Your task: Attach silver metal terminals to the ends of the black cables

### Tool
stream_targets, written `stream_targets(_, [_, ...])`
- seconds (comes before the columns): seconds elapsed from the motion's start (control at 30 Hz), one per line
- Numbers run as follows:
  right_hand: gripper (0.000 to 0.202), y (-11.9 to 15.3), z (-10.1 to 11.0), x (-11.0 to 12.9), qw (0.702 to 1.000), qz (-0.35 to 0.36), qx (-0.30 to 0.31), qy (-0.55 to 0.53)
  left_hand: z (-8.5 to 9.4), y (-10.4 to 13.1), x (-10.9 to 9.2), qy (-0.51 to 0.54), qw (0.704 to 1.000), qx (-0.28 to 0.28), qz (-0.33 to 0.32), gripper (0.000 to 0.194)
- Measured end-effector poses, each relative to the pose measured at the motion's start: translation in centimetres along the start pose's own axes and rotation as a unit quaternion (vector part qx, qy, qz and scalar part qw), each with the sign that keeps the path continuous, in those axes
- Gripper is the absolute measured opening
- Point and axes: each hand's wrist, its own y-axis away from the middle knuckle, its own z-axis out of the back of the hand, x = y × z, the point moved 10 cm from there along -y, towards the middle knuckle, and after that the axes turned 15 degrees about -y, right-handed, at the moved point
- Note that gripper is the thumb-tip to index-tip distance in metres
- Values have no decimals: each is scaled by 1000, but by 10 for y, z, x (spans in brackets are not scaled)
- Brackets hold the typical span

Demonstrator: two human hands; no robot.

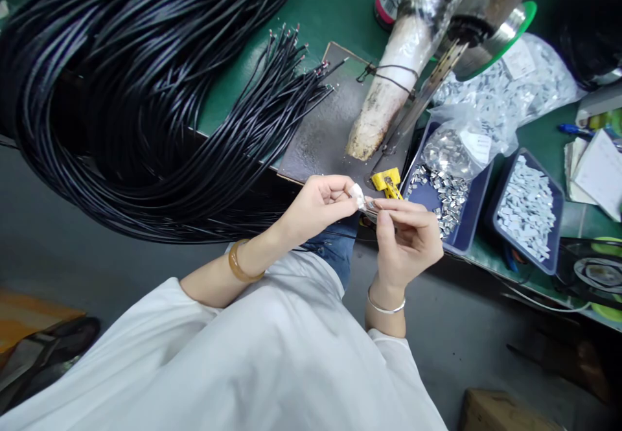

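My left hand (326, 205) pinches a small white piece (357, 196) between thumb and fingers, at the front edge of the bench. Close to its right, my right hand (405, 236) has its thumb and forefinger pressed together on something thin and small at the end of the white piece; what it is cannot be made out. The fingertips of both hands nearly meet. Just beyond them a yellow part (387, 181) sits at the edge of a grey plate (315, 142).
Black cables (160, 126) cover the left side, their stripped ends over the plate. A wrapped white tube (383, 94) slants down above the plate. To the right are a blue tray (466, 240) of metal clips, another tray (555, 223) of pale pieces, and plastic bags (539, 81).
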Motion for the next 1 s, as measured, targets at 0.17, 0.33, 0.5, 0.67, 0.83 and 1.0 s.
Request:
stream_targets(0.17, [9,-1,7,-2,1000,5,-20,19,0,-1,2,21,1000,11,1,18])
stream_targets(0.33, [12,0,-6,1,994,45,49,85,2,-2,1,27,1000,5,-10,23])
stream_targets(0.5, [21,2,-13,12,977,131,73,154,4,-4,-5,31,999,-9,-18,19])
stream_targets(0.67, [21,4,-18,12,961,175,84,195,8,-6,-7,18,999,-27,-16,13])
stream_targets(0.83, [21,5,-20,11,957,180,78,215,13,-8,-6,-9,998,-55,-16,7])
stream_targets(1.0, [24,4,-23,12,955,179,83,221,14,-10,-5,-23,998,-62,-20,6])
